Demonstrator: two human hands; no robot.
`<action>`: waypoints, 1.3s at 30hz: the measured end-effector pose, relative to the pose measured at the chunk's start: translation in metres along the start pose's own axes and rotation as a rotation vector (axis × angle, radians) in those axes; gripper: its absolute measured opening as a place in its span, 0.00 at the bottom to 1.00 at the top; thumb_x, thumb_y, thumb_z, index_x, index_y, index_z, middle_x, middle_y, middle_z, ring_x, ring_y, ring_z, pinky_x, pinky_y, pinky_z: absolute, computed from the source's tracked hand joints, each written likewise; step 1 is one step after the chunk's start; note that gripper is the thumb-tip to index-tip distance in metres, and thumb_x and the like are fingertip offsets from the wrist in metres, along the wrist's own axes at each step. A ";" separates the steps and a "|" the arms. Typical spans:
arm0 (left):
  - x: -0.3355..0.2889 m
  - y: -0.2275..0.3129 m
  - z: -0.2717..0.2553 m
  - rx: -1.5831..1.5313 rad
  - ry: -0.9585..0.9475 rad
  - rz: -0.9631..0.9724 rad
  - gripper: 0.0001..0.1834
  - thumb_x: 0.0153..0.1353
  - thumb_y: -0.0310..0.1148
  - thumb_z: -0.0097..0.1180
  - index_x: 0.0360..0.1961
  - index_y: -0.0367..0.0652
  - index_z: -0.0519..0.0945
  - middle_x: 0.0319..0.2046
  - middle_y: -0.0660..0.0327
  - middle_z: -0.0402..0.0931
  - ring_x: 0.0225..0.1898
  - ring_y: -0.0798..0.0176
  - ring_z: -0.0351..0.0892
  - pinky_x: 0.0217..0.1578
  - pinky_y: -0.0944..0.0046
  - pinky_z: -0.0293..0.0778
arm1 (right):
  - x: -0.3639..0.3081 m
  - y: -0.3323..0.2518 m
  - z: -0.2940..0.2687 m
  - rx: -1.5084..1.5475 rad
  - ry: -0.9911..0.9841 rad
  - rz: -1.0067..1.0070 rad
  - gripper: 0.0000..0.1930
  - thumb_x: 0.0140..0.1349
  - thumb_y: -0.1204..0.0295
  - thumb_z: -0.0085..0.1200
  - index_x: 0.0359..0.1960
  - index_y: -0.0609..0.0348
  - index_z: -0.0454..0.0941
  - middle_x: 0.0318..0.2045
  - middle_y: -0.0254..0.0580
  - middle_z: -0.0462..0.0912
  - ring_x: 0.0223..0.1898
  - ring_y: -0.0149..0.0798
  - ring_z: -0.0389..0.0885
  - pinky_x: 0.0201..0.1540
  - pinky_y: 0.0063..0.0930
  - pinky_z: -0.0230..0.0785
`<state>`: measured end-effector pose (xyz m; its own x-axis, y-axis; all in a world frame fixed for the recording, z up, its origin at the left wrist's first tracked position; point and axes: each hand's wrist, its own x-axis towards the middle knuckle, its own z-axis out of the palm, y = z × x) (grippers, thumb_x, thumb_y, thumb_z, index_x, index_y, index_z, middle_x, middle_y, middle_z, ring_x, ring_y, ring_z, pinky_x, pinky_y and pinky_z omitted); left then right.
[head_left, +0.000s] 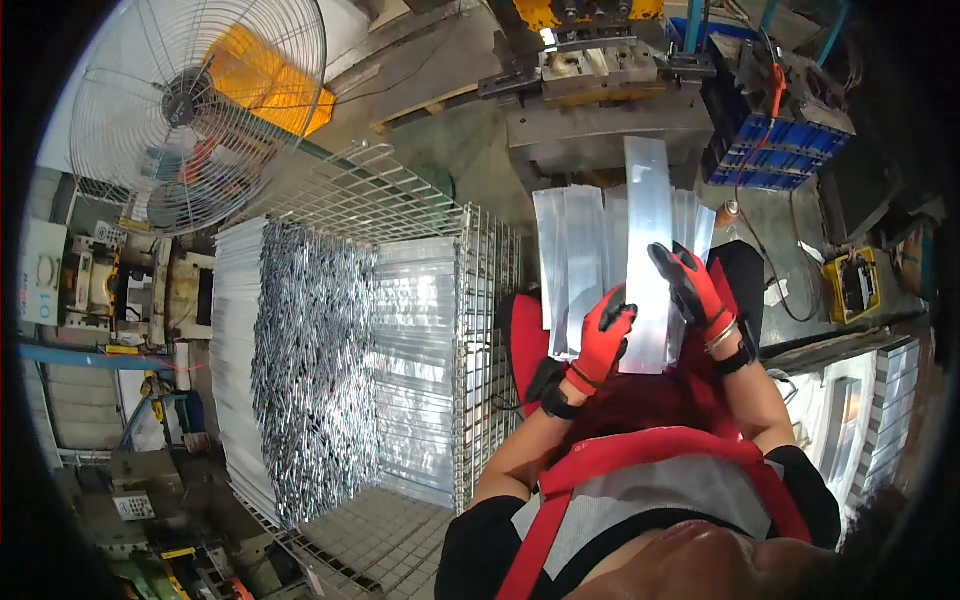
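Head view: metal strip (647, 190) lengthwise before the torso, overlying a fanned row of similar strips (580, 240). Left hand (605, 335): grip clamped on its left edge. Right hand (692, 290): touching right edge; cannot tell whether grip clamps. Wire cage (484, 350) stands leftward, strips stacked inside.

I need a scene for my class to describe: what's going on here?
A gloved person is handling a long silvery strip: the right grip holds its right edge, the left grip is at its left edge. More strips lie spread beneath it. To the left, a wire cage holds many similar pieces.
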<state>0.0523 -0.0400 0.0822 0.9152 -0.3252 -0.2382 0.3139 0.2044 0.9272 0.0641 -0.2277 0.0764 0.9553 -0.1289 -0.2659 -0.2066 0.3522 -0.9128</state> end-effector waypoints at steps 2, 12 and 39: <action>0.008 0.004 0.004 -0.066 -0.024 0.044 0.17 0.60 0.29 0.54 0.50 0.36 0.75 0.25 0.72 0.70 0.26 0.80 0.66 0.26 0.76 0.65 | 0.008 -0.022 0.008 -0.061 -0.030 -0.099 0.14 0.65 0.67 0.49 0.47 0.64 0.73 0.41 0.36 0.80 0.43 0.27 0.76 0.46 0.19 0.68; 0.062 0.043 0.009 -0.248 -0.247 -0.188 0.28 0.67 0.51 0.42 0.62 0.48 0.60 0.50 0.56 0.71 0.24 0.50 0.81 0.18 0.63 0.74 | 0.121 -0.086 0.025 -0.101 -0.074 -0.389 0.12 0.60 0.68 0.55 0.39 0.66 0.79 0.36 0.30 0.81 0.39 0.23 0.76 0.42 0.18 0.68; 0.123 0.051 0.029 -0.256 -0.241 -0.161 0.19 0.66 0.51 0.45 0.40 0.46 0.73 0.26 0.62 0.74 0.18 0.64 0.76 0.12 0.71 0.68 | 0.202 -0.058 -0.008 -0.095 -0.064 -0.386 0.16 0.62 0.65 0.51 0.43 0.66 0.79 0.39 0.36 0.82 0.42 0.29 0.78 0.48 0.24 0.68</action>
<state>0.1734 -0.0963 0.1087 0.7726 -0.5737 -0.2719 0.5298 0.3466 0.7741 0.2674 -0.2816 0.0733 0.9771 -0.1762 0.1191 0.1543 0.2013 -0.9673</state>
